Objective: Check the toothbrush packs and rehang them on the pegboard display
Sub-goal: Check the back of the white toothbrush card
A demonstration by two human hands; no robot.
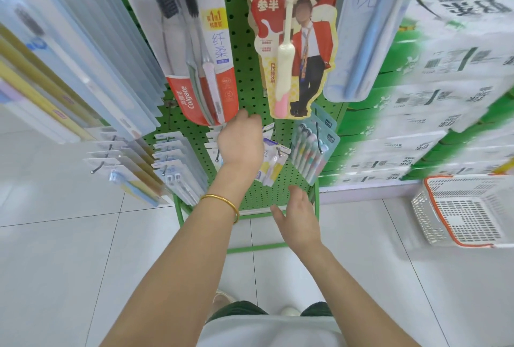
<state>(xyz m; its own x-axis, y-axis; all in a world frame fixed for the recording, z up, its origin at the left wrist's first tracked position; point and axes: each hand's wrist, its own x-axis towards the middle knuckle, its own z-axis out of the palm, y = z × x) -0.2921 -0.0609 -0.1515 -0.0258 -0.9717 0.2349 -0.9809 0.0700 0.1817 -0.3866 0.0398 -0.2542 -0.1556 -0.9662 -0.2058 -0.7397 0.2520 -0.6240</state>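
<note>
1. Reaching to the green pegboard (244, 48), the left hand (240, 142) is just under the bottom edge of the Colgate pack (200, 68). Its back faces the camera and its fingertips are hidden, so I cannot tell if it holds something.
2. The right hand (299, 217) is lower, in front of the bottom part of the board, with the fingers relaxed and spread apart.
3. The Colgate pack hangs with its long axis nearly vertical, leaning a little. Its two dark brush heads point up and the handles point down.
4. The canban pack (292, 48) hangs to the right of it in the same way, with the pink head up.
5. A small pack (271, 164) hangs on a hook just right of the left hand. Its long axis runs down and slightly left, and it is too blurred to tell which way its brushes point.
6. Further right, a pastel multi-pack (308, 151) hangs tilted, heads up.
7. A white basket (467, 207) with an orange rim stands on the floor at the right.
</note>
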